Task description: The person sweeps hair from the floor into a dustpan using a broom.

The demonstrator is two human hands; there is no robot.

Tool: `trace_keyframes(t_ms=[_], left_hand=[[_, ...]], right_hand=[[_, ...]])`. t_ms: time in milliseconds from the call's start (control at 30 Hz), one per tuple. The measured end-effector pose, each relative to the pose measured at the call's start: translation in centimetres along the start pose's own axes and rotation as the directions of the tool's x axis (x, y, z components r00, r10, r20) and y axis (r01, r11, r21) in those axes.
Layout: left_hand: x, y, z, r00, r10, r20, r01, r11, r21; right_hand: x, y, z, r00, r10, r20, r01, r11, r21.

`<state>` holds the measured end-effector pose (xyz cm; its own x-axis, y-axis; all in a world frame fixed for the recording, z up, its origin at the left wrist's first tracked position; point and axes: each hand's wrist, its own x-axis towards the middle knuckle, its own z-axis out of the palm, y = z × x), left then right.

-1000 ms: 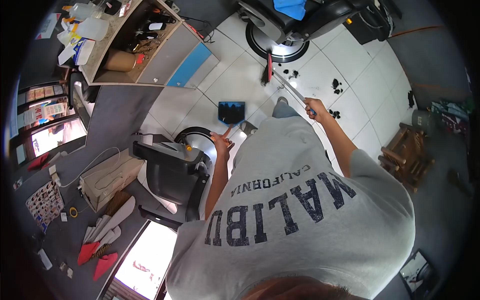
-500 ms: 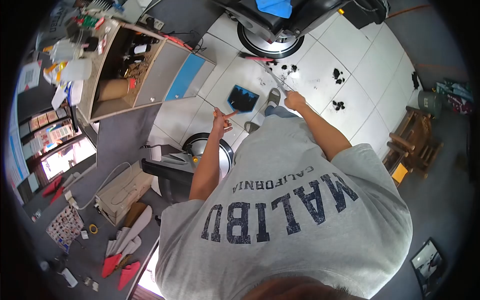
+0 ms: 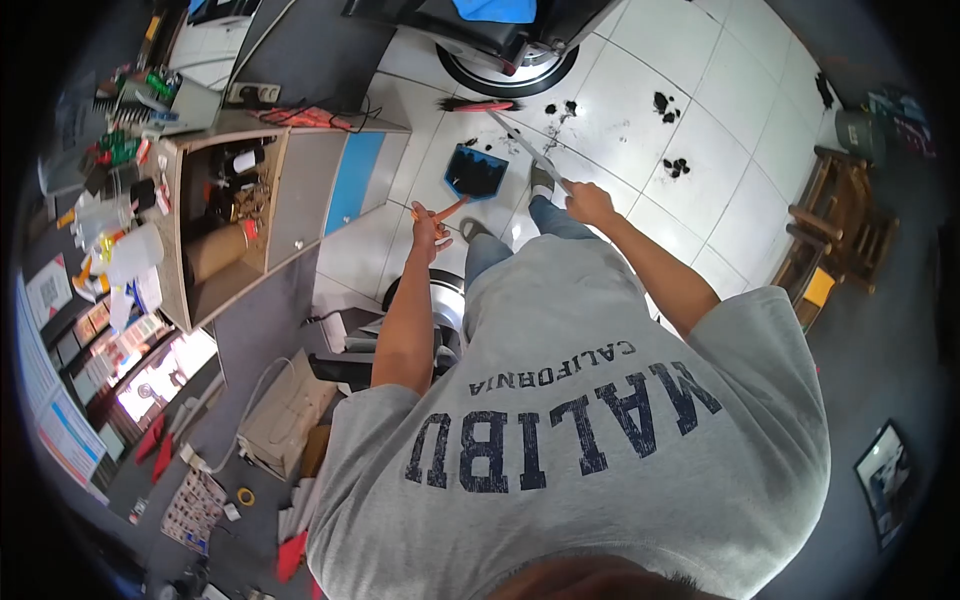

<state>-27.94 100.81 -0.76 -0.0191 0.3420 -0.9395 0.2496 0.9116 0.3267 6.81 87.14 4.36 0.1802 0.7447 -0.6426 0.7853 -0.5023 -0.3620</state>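
My left hand (image 3: 429, 232) is closed around the orange handle of a blue dustpan (image 3: 504, 178), which rests on the white tiles. A heap of black hair clippings (image 3: 476, 172) seems to fill the pan. In my right hand (image 3: 590, 203) is the grey stick of a broom (image 3: 530, 148). Its red head, with dark bristles pointing left, lies on the floor beyond the dustpan, apart from it. Scattered tufts of cut hair (image 3: 677, 168) lie on the tiles to the right of the broom.
A black barber chair (image 3: 510, 75) on a round base stands just past the broom head. To the left is a cabinet (image 3: 305, 185) with bottles on and in it. A second chair base (image 3: 447, 297) is beside my left arm. A wooden chair (image 3: 845, 220) stands at right.
The whole view has shifted, with the floor sliding upward in it. The broom's bristles now reach farther left past its red head. Both hands keep their hold.
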Motion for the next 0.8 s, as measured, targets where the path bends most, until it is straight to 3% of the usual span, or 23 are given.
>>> trace_keyframes(t_ms=[100, 200, 333, 433, 533, 633, 733, 800], left_hand=[[0.8, 0.8, -0.5, 1.0, -0.009, -0.001, 0.009, 0.999, 0.051], [2.0, 1.7, -1.1, 1.0, -0.003, -0.006, 0.003, 0.995, 0.104], [2.8, 2.3, -2.5, 1.0, -0.009, 0.01, 0.007, 0.99, 0.138], [3.6, 2.8, -4.2, 0.999, -0.007, 0.037, 0.0, 0.986, 0.168], [4.5, 3.8, -5.3, 0.998, -0.005, 0.065, -0.009, 0.979, 0.204], [3.7, 4.9, -5.7, 0.995, 0.007, 0.098, -0.03, 0.971, 0.237], [3.3, 5.8, -6.1, 0.991, 0.0, 0.135, -0.039, 0.956, 0.29], [3.2, 6.0, -6.0, 0.99, 0.002, 0.138, -0.045, 0.95, 0.308]], right_hand=[[1.6, -3.0, 1.5, 0.991, 0.093, 0.101, -0.108, 0.982, 0.156], [-0.5, -5.7, 1.9, 0.951, 0.226, 0.213, -0.294, 0.874, 0.386], [-6.8, -7.2, 4.2, 0.971, 0.238, 0.029, -0.233, 0.913, 0.335], [-9.0, -8.0, 7.0, 0.968, 0.251, -0.018, -0.22, 0.879, 0.423], [-8.0, -9.6, 6.0, 0.872, 0.412, 0.264, -0.483, 0.641, 0.596], [-5.3, -8.0, 7.9, 0.818, 0.485, 0.308, -0.565, 0.581, 0.586], [-6.2, -9.7, 11.0, 0.869, 0.475, -0.136, -0.44, 0.869, 0.225], [-7.2, -9.7, 12.0, 0.863, 0.483, -0.149, -0.412, 0.843, 0.347]])
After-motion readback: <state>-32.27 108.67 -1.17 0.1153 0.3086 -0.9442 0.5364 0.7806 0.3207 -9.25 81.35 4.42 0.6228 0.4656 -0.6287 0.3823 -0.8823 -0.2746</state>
